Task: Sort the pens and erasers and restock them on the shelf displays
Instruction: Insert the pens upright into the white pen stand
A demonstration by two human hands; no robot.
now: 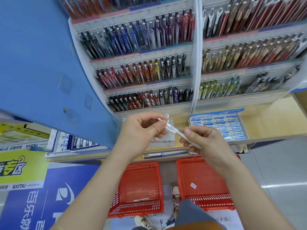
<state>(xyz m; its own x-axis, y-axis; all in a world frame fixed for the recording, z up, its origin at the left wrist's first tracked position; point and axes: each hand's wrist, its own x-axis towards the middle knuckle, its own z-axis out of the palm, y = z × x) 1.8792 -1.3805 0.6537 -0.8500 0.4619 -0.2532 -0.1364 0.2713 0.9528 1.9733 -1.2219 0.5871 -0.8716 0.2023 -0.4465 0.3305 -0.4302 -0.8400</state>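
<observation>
Both my hands hold one white pen (172, 130) in front of the shelf ledge. My left hand (141, 130) pinches its upper end near the metal tip. My right hand (202, 140) grips its lower end. Tiered pen displays (142, 72) rise behind, filled with rows of upright pens. A box of blue-and-white erasers (221, 127) lies on the ledge to the right. Two red baskets stand on the floor below: the left basket (137, 188) holds one pen, the right basket (206, 183) holds a small white piece.
A large blue panel (41, 63) fills the left side. Boxes of stationery (78, 143) sit on the ledge under it. A small display stand (164, 138) is behind my hands. A blue floor sign (41, 196) and my shoes are below.
</observation>
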